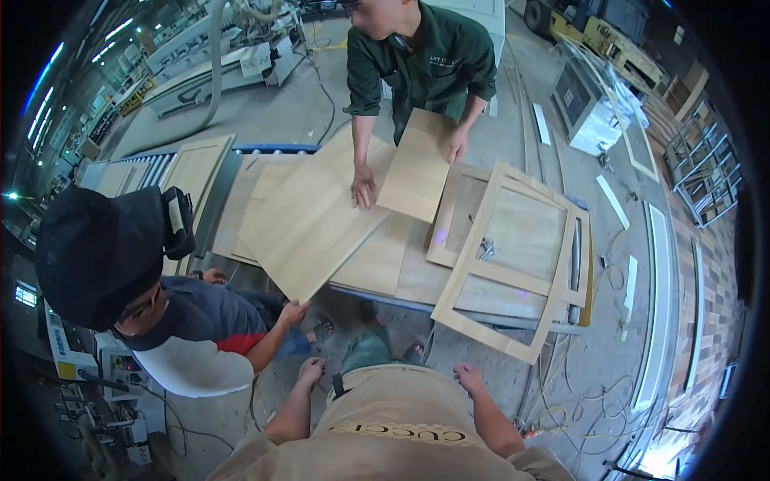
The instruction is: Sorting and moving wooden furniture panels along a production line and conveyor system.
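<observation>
My left hand [311, 373] hangs beside my waist, fingers curled in, with nothing visible in it. On the other side, my right hand [468, 375] is also loosely closed and apart from everything. Nearest to it is a pale wooden door frame [541, 341] with openings, lying over the near edge of the work table. A large wooden panel [313, 220] lies slanted on the table; a co-worker in a cap on my left grips its near corner. Across the table, a co-worker in green rests one hand by that panel and holds a smaller wooden board [417, 164] with the other.
Metal tools [487, 249] lie within the door frames. A roller conveyor [156, 168] runs off at the far left, with more door panels [196, 172]. Cables [561, 393] trail over the floor at right. A wrapped grey cabinet [589, 100] stands beyond the table.
</observation>
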Demonstrator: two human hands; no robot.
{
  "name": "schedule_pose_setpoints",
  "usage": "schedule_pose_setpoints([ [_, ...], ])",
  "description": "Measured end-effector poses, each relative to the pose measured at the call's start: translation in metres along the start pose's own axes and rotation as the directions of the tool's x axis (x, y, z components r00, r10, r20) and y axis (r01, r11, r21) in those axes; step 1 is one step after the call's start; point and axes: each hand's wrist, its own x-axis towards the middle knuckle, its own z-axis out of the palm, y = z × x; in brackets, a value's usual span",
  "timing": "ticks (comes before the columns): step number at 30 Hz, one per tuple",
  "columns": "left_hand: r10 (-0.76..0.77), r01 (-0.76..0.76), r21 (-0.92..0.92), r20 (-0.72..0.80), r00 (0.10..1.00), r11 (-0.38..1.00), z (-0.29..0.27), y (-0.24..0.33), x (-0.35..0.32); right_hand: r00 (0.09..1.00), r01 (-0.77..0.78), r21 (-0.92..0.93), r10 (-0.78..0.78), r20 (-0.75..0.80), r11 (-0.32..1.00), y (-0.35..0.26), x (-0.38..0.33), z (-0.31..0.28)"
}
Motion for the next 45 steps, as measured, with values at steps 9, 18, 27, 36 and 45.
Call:
schedule_pose_setpoints([
  [9,0.123,-0.121,-0.063,0.041,0.992,0.991,0.011,0.028,0.033,0.992,-0.120,0.095,0.124,-0.035,0.988,0.043,-0.002,-0.018],
  [18,0.051,-0.047,0.092,-0.033,0.998,0.995,0.003,0.022,0.015,0.997,-0.072,0.170,0.072,0.006,0.983,0.014,0.007,-0.010],
  [27,0.029,-0.029,-0.001,-0.057,0.998,1.000,0.005,0.009,0.016,0.997,-0.061,0.185,0.053,0.049,0.981,-0.004,0.019,-0.010],
  [36,0.065,-0.067,-0.024,-0.084,0.994,0.997,0.011,-0.012,0.029,0.994,-0.085,0.149,0.074,0.075,0.985,-0.012,0.014,-0.024],
  [45,0.098,-0.098,0.004,-0.089,0.991,0.995,0.026,-0.020,0.032,0.995,-0.078,0.159,0.067,0.076,0.984,0.008,0.026,-0.040],
])
